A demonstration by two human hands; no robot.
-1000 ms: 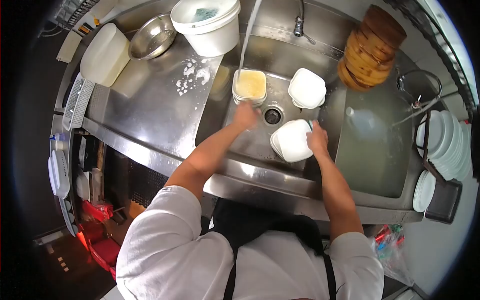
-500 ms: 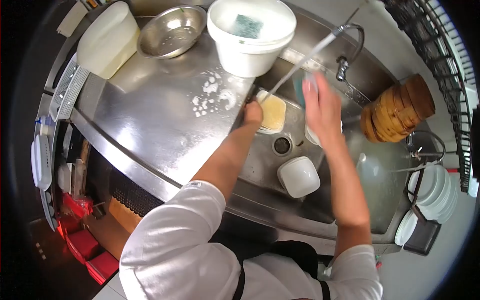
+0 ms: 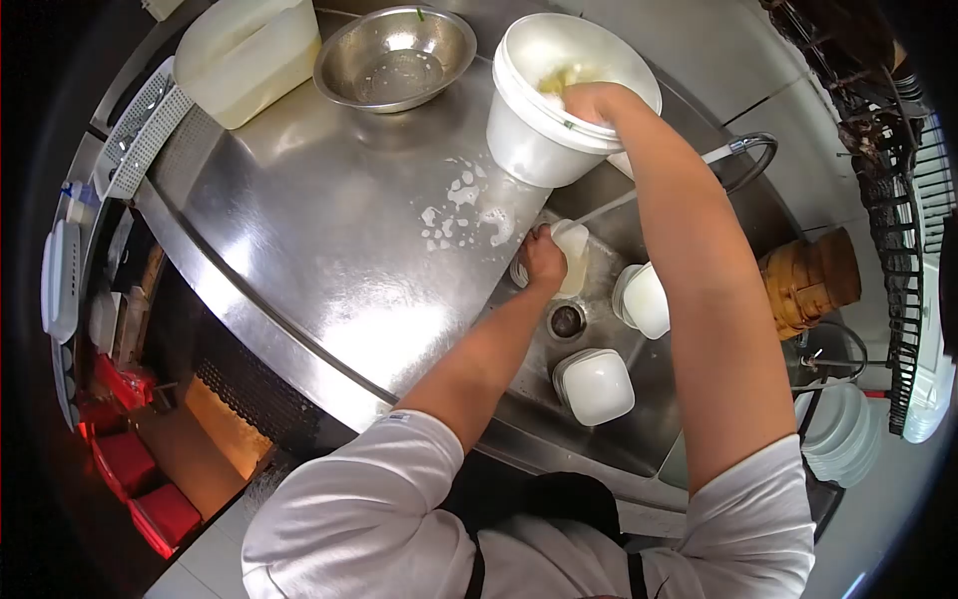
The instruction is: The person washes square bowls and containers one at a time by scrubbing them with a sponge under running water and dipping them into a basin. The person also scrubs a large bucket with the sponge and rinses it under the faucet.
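At the sink's left edge, my left hand [image 3: 544,258] is closed on the rim of a white square bowl [image 3: 572,262], which sits with others in a stack. Water from the tap hose falls onto that bowl. My right hand [image 3: 596,100] reaches over the rim of a white bucket [image 3: 534,135]. Its fingers are down inside, beside something yellowish [image 3: 562,80], and I cannot make out whether they hold it. Two more stacks of white square bowls, one [image 3: 647,299] partly behind my right forearm and one [image 3: 597,387] nearer me, are in the sink.
A drain [image 3: 568,320] lies between the bowls. On the steel counter [image 3: 329,220] are foam spots, a perforated metal bowl [image 3: 394,60] and a tall plastic container [image 3: 244,60]. The tap hose [image 3: 753,150], bamboo steamers [image 3: 813,285] and stacked plates [image 3: 841,429] are on the right.
My right hand has moved from above the sink, where it held a green scouring pad, up and left into the bucket. My left hand stays at the bowl. The view has shifted.
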